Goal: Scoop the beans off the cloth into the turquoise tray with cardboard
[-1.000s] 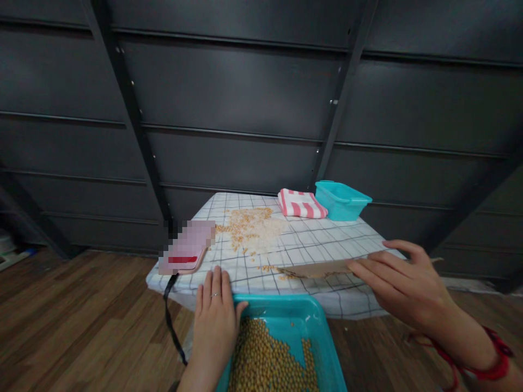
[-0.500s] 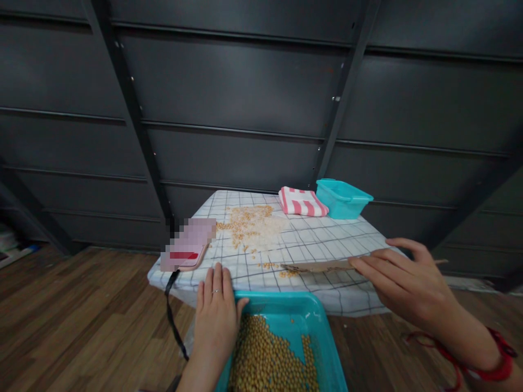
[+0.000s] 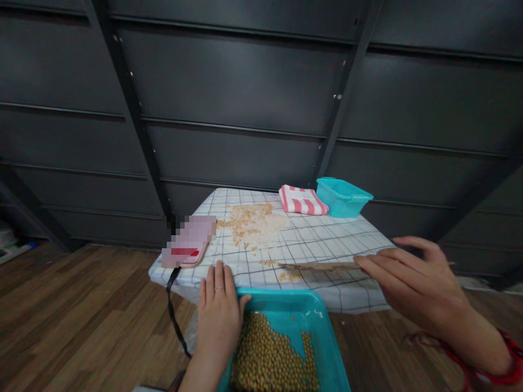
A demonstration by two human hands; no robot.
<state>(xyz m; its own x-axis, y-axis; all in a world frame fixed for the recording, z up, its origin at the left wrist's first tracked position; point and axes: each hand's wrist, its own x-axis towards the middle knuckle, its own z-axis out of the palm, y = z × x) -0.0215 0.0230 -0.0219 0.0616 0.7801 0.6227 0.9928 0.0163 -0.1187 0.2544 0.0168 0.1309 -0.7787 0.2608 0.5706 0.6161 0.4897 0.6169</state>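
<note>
My left hand [image 3: 219, 313] lies over the left edge of a turquoise tray [image 3: 335, 354]. Its fingers stretch straight onto the tablecloth, and its thumb rests at the tray's back left corner. Yellow soybeans [image 3: 273, 356] cover much of the tray floor. On the right, my right hand [image 3: 417, 277] pinches a thin strip of cardboard [image 3: 322, 266], held edge-on just above the front of the table. Near the strip's left tip lie a few loose soybeans [image 3: 289, 276]. Farther back, more scattered soybeans [image 3: 247, 218] lie beside a pale patch of small grains [image 3: 269, 228].
A checked white tablecloth [image 3: 327, 239] covers the table. A folded pink-striped towel [image 3: 302, 200] and a small turquoise basket [image 3: 345, 198] stand at the back right. A pink phone [image 3: 194, 239] with a black strap [image 3: 174, 313] lies at the left edge. Dark panels [image 3: 245, 81] rise behind.
My right hand has shifted slightly to the right with the cardboard strip. My left hand stays at the tray's edge, and the soybeans look the same.
</note>
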